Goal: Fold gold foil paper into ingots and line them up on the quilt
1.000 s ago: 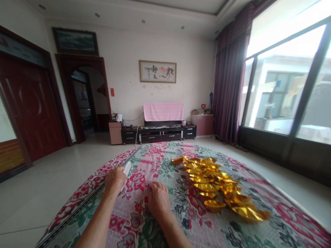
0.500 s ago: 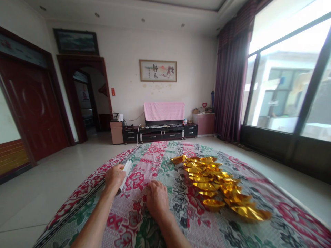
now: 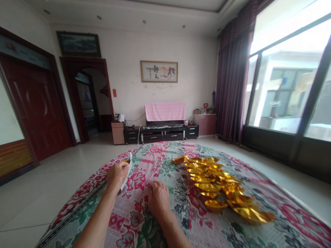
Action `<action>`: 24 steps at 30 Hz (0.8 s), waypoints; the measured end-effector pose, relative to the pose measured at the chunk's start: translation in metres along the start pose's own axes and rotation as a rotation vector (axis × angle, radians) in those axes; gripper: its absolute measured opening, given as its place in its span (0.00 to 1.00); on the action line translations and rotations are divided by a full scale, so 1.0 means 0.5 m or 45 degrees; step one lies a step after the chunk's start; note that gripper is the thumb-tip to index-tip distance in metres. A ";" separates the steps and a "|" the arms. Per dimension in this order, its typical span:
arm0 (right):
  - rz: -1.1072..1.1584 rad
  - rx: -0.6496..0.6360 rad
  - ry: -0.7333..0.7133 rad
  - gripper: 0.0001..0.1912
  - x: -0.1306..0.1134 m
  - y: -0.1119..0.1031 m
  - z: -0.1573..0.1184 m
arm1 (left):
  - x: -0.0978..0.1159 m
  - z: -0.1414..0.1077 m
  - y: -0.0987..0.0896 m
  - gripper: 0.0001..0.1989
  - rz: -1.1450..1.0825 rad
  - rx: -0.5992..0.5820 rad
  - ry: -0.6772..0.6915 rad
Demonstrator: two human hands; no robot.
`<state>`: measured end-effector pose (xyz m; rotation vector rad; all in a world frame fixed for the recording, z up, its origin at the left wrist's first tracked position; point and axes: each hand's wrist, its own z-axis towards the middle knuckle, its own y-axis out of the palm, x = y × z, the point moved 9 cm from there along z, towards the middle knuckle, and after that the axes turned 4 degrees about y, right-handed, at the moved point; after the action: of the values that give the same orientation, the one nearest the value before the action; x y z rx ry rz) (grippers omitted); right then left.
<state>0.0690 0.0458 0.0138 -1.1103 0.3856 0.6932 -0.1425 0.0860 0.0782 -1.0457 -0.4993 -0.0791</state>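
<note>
My left hand (image 3: 117, 175) pinches a sheet of paper (image 3: 128, 172) near the left side of the table; its pale side faces me, and a bit of gold shows at its top by my fingers. Something dark, too hidden to name, peeks out below that hand. My right hand (image 3: 159, 198) rests on the flowered tablecloth (image 3: 137, 220) with its fingers curled down and together, nothing visible in them. To its right lie several folded gold foil ingots (image 3: 207, 187), set in rough rows, the nearest a larger gold ingot (image 3: 254, 214).
Beyond the round table stand a low black TV cabinet (image 3: 152, 137) and a TV under a pink cloth (image 3: 165, 112). A dark curtain (image 3: 231, 86) and large window are to the right. A red door (image 3: 36, 106) is on the left.
The paper in my left hand has turned, now looking narrower and curved, with gold showing at its top. My right hand has hardly moved. The view has shifted slightly.
</note>
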 end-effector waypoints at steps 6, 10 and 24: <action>0.063 0.058 0.045 0.19 0.012 0.000 0.008 | 0.088 -0.034 0.013 0.12 0.142 0.093 0.345; 0.261 0.216 0.178 0.22 0.049 -0.022 0.026 | 0.156 -0.092 0.080 0.13 0.143 -0.003 0.576; 0.283 0.400 0.329 0.27 0.144 -0.079 0.052 | 0.203 -0.149 0.169 0.11 -0.394 -0.327 1.008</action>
<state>0.1472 0.0813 0.0080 -0.8653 0.8201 0.6569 -0.0010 0.0835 0.0240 -1.0817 0.0822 -0.8162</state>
